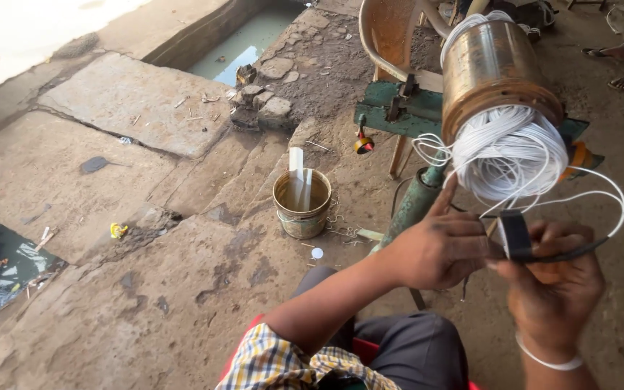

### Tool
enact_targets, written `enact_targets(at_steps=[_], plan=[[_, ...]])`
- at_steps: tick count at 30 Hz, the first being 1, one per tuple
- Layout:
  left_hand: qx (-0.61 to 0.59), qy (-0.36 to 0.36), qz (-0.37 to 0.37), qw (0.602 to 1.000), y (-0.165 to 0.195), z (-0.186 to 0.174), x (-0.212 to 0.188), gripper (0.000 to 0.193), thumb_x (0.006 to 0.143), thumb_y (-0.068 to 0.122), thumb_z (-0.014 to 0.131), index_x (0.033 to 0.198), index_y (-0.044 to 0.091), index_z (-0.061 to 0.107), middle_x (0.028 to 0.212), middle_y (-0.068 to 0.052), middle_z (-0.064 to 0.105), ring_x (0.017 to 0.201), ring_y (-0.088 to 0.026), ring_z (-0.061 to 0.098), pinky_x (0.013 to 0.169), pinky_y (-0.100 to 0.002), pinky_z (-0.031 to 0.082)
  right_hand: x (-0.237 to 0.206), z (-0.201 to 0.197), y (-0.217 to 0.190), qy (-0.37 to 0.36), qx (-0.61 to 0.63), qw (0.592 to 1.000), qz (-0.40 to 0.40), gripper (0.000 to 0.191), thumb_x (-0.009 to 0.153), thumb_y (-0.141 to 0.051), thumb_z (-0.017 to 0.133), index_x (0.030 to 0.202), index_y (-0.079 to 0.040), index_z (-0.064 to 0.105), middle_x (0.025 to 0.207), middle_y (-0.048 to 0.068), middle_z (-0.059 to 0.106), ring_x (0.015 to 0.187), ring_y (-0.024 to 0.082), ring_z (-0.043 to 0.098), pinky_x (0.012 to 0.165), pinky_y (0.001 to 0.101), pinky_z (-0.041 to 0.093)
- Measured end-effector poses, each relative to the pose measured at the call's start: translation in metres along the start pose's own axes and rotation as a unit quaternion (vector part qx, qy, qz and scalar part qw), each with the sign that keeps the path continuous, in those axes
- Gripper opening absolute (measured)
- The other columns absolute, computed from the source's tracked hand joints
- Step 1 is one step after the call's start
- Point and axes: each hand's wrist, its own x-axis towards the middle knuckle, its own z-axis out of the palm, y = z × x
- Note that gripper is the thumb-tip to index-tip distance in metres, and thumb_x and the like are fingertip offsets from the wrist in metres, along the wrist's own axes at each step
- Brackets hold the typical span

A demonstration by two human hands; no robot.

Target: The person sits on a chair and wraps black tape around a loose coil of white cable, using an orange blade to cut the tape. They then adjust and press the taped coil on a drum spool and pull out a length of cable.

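A rusty metal cylinder [491, 68] lies on its side on a green stand [399, 108], with a thick bundle of white wire [508, 153] bulging from its open end. My left hand [438, 249] is closed just below that bundle, its fingers pinching a small black roll of tape [514, 235]. My right hand [554, 282], with a white band at the wrist, grips the same black roll and a dark cable [579, 251] from the other side. White wire loops [608, 198] curl out to the right of the hands.
A rusty tin pail [302, 202] holding pale sticks stands on the dirt floor left of the stand. Stone slabs [139, 101] and a water channel [243, 43] lie farther left. A plastic chair [391, 36] is behind the stand. Another person's sandalled feet [619, 65] show top right.
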Motion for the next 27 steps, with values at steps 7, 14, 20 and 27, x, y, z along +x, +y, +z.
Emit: enact_targets(at_steps=[7,14,20,27], plan=[[0.019,0.008,-0.003,1.000,0.005,0.002,0.003,0.009,0.096,0.025,0.073,0.102,0.020,0.070,0.101,0.003,0.072,0.106,-0.014,0.072,0.131,-0.059,-0.003,0.022,-0.040,0.002,-0.167,-0.121,0.977,-0.045,0.038,0.074,-0.010,0.088,0.104,-0.008,0.064,0.127,0.004,0.058,0.124,0.015,0.058,0.108,0.0294,0.050],[0.056,0.008,0.017,0.998,-0.008,0.015,0.001,0.015,0.095,0.025,0.071,0.109,0.030,0.072,0.105,0.010,0.074,0.111,-0.009,0.071,0.132,-0.061,-0.003,0.028,-0.081,0.022,-0.241,-0.096,0.966,-0.011,0.051,0.073,-0.021,0.088,0.118,-0.011,0.067,0.121,0.011,0.064,0.115,0.023,0.069,0.098,0.0322,0.058],[0.082,-0.001,0.042,0.996,-0.019,0.020,0.002,0.026,0.091,0.026,0.072,0.116,0.030,0.075,0.105,0.008,0.072,0.106,-0.009,0.071,0.131,-0.062,-0.001,-0.010,-0.138,0.064,-0.183,0.008,0.979,0.091,0.064,0.078,-0.013,0.088,0.133,-0.017,0.055,0.119,0.013,0.062,0.114,0.026,0.069,0.101,0.0398,0.059],[0.105,-0.074,0.020,0.991,-0.019,0.030,0.005,0.018,0.093,0.025,0.069,0.109,0.032,0.075,0.094,0.007,0.072,0.111,-0.011,0.073,0.127,-0.068,-0.009,-0.004,-0.101,0.074,-0.044,-0.112,0.993,-0.006,0.031,0.106,0.003,0.069,0.127,-0.012,0.052,0.127,0.016,0.057,0.113,0.022,0.057,0.094,0.0349,0.050]])
